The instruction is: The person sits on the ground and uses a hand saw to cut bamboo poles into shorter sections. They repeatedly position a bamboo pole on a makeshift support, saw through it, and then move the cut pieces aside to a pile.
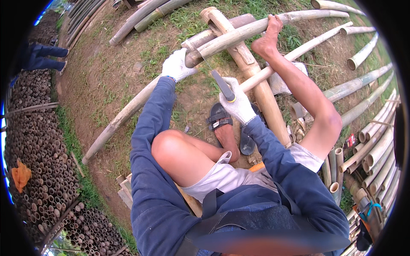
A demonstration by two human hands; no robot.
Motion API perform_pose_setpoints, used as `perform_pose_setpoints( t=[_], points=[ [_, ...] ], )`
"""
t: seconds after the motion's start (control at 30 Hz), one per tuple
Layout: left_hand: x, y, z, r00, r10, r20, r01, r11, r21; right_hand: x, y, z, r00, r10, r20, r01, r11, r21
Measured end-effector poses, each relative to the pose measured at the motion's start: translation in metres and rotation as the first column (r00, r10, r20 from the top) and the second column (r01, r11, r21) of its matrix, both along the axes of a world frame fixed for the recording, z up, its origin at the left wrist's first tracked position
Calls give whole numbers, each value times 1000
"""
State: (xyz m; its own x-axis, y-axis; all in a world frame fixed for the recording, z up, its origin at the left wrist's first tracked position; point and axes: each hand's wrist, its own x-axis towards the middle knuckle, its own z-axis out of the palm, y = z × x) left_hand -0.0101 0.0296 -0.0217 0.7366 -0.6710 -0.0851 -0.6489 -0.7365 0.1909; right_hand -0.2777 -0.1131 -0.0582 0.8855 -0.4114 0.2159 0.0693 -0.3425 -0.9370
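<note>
A hand saw [223, 86] with a dark grey handle is in my gloved right hand [239, 103], fingers wrapped round the grip. Its thin blade runs up to a bamboo pole [247, 32], close to the pole's left end. My gloved left hand [176, 67] is closed round that end, left of the blade; some of its fingers are hidden. My bare right foot [268, 40] presses on the same pole farther right. Beneath the pole, a thick bamboo post [269, 104] with a notched top and a short crosspiece [198, 39] bear it up.
Bamboo poles lie around on grass and dirt, with a curved pole [119, 114] on the left and a bundle [380, 149] at right. Stacked bamboo [38, 136] fills the far left, under an orange bag [21, 176]. Another person's legs [45, 57] stand at upper left.
</note>
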Motion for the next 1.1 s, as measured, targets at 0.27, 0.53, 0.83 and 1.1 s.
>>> perform_pose_setpoints(
  t=[0.27, 0.53, 0.83, 1.1],
  points=[
    [15, -33, -11, 996, 46, -77, -36, 991, 128, -144, 1, 70, 980, 23, -199, -43, 994, -96],
    [17, -31, -11, 1000, 3, -19, -1, 992, 126, 84, -10, -18, 999, 27, -23, -26, 999, 42],
    [21, -26, -12, 996, -45, -80, 51, 996, 68, -224, -2, 83, 966, 32, -256, -60, 993, -105],
    [20, -29, -7, 998, -23, -64, 27, 997, 70, 71, -10, -3, 1000, -2, 24, 1, 1000, 31]
  ],
)
